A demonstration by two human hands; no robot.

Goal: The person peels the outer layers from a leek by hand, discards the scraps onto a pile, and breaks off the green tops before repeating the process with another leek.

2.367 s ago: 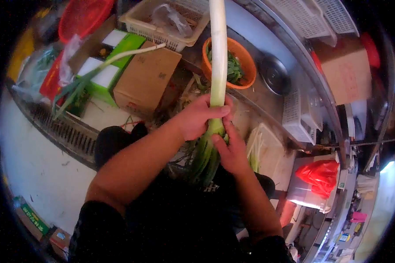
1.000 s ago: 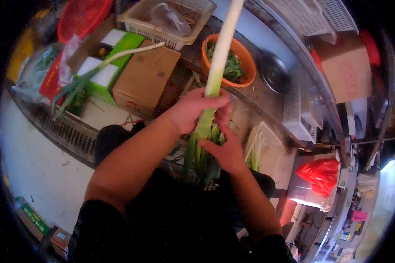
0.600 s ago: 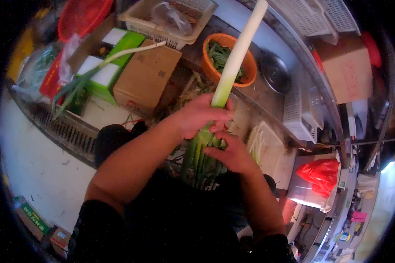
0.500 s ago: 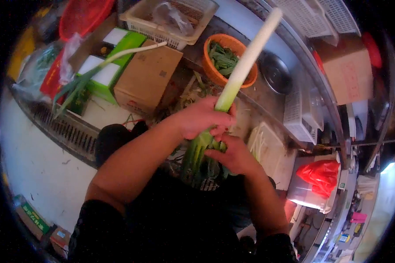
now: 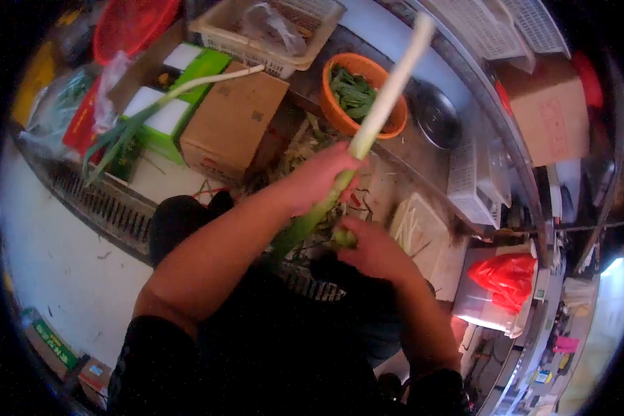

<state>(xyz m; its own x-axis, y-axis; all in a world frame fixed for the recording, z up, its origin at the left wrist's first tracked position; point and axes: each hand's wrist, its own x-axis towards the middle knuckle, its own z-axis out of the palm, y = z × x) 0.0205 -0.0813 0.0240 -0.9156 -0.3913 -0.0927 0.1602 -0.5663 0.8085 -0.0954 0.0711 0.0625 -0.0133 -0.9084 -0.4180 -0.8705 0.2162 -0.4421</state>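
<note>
My left hand [image 5: 324,179] is wrapped round a long leek [image 5: 394,87], whose white end points up and to the right and whose green leaves hang down toward my lap. Below and to the right of it, my right hand [image 5: 369,251] is closed on a piece of green leaf [image 5: 344,237], apart from the leek. Leaf scraps lie on the floor beneath both hands.
Ahead stands an orange basket [image 5: 331,104] of green leaves. Another leek [image 5: 180,90] lies across a cardboard box [image 5: 237,114] and a green box at the left. On the right is a white tray [image 5: 437,260] with thin white stalks.
My right hand has moved down, away from the leek, with green leaf in it. My left hand has tilted the leek slightly and shifted up a little.
</note>
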